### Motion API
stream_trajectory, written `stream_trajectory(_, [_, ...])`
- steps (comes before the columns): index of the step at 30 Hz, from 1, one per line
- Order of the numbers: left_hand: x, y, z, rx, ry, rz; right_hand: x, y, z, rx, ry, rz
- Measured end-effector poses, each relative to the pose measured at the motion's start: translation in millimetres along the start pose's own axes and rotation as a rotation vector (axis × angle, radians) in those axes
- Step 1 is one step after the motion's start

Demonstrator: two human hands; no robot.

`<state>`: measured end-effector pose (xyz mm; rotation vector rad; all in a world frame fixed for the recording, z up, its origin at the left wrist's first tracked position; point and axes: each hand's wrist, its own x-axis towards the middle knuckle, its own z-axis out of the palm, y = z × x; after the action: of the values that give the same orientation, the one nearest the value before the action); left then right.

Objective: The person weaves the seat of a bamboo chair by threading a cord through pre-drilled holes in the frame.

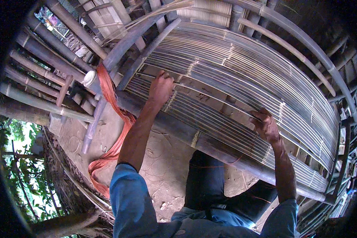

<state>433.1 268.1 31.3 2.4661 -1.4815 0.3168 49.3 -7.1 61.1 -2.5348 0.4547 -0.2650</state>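
Observation:
In front of me lies a slatted bamboo panel (234, 65) of thin parallel strips, bound by pale cross ties and framed by thick poles. A single bamboo strip (214, 97) crosses a gap among the slats. My left hand (161, 86) is closed around this strip near the panel's left end. Further right, my right hand (267, 123) has its fingers bent together on the same strip, close to the gap's right part. The fingertips of both hands are partly hidden. A thin red thread (238, 159) hangs over the near pole.
A bundle of orange-red strands (117, 107) hangs from the frame's left corner down to the earthen floor (158, 158). A white round object (90, 78) sits at a pole's end there. Bamboo poles (47, 65) form a barrier at left. My legs (204, 178) are under the near pole (210, 141).

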Motion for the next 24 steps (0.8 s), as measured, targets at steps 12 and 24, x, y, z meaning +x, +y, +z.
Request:
stream_trajectory(12, [-4,158,-52,-0.702,0.020,0.215,-12,75,40,-0.441,-0.092,0.202])
stream_trajectory(24, [12,172,29,-0.572,-0.110,0.211,-187,98,-95,-0.407,0.500,0.325])
